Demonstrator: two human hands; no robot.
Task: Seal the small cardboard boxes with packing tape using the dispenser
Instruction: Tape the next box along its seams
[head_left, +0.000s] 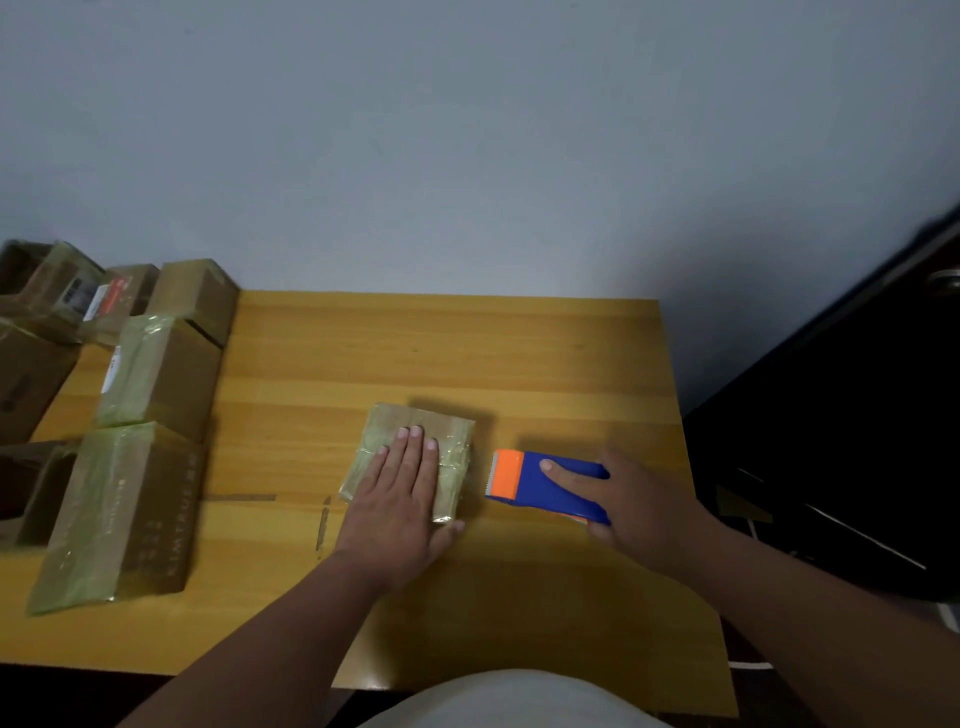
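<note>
Small cardboard box (415, 457), wrapped in tape, lay in the middle of the frame on the wooden table (363, 353). Left hand (400, 499) pressed flat on it. Right hand (639, 504) gripped the blue tape dispenser (540, 486) just beside. More taped boxes (140, 431) sat at left.

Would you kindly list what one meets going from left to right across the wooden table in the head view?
Taped cardboard boxes → left hand pressing flat on the small taped box → blue and orange tape dispenser → right hand gripping it.
</note>
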